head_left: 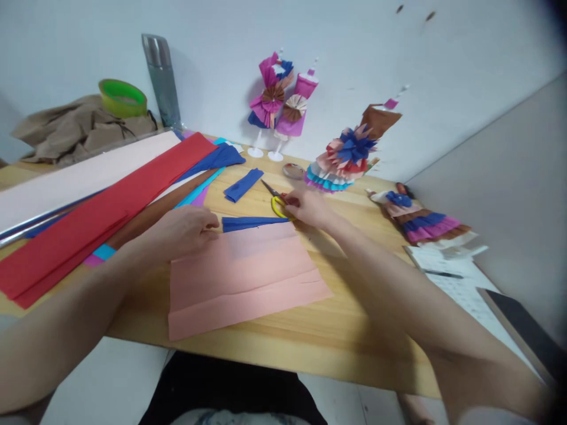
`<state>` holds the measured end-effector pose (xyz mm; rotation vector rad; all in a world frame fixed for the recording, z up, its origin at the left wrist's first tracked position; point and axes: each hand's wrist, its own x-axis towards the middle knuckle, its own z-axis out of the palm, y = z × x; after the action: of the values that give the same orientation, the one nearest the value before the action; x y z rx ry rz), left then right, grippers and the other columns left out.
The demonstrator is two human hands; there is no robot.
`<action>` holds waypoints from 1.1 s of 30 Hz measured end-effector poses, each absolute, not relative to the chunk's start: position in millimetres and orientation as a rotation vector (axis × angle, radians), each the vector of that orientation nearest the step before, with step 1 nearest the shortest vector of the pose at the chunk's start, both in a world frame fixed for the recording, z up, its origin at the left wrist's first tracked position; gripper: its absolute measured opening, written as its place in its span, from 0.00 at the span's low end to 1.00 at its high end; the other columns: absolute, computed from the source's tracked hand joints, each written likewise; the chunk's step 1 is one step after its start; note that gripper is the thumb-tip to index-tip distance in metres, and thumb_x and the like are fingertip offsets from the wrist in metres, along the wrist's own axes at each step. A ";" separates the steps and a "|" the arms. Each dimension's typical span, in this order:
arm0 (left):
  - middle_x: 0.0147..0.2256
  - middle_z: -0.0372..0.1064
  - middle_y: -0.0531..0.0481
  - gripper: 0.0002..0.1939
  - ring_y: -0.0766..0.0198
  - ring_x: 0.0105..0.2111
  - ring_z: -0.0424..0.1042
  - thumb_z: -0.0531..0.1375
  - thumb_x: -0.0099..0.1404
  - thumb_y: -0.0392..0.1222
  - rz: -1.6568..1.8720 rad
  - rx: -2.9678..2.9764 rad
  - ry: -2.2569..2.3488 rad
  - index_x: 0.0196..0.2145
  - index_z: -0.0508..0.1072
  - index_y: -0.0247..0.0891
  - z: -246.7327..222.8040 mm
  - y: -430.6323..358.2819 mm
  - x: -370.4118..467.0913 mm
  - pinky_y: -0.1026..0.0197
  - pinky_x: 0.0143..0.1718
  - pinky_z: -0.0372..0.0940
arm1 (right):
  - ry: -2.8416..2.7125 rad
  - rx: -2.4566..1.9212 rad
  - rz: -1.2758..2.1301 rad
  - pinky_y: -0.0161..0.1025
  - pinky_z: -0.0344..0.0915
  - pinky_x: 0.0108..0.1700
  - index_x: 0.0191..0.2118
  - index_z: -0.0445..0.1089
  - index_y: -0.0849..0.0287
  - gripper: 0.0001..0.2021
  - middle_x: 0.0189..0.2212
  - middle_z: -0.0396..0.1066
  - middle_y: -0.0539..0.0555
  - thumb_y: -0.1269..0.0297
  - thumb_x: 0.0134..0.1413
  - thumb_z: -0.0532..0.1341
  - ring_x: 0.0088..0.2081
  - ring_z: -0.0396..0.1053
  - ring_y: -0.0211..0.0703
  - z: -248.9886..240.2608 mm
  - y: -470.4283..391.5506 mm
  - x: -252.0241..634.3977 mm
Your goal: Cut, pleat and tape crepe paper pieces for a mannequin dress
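A pink crepe paper sheet [248,277] lies before me on the wooden table. My left hand [190,229] is at its upper left corner, with fingers curled and pinched on the edge. Along the sheet's far edge is a folded blue crepe paper strip [252,222]. My right hand [309,206] is closed at the handles of scissors [277,203] with a yellow loop, blades pointing away to the left. The fingers partly hide the handles. Another folded blue piece [243,185] lies just beyond the scissors.
Long crepe paper folds, the red one [110,218] on top, fill the left. Behind stand a green tape roll [123,98], a flask [162,77] and small dress forms [292,109]. A paper dress [425,221] and a notebook [452,277] lie right. A clear tape roll [293,171] sits centrally.
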<state>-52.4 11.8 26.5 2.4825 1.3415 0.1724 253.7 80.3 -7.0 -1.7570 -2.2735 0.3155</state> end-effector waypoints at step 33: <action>0.27 0.72 0.51 0.09 0.64 0.27 0.67 0.55 0.54 0.41 0.160 2.372 1.296 0.28 0.74 0.37 13.5 15.0 -46.1 0.64 0.26 0.54 | -0.976 -1.026 1.999 0.34 0.59 0.25 0.37 0.65 0.57 0.23 0.22 0.62 0.49 0.40 0.51 0.61 0.22 0.60 0.35 12.1 -167.2 212.7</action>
<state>-46.1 15.0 13.5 2.3719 1.2961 0.1599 212.7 -167.2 12.1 -1.0261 -0.9764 1.9987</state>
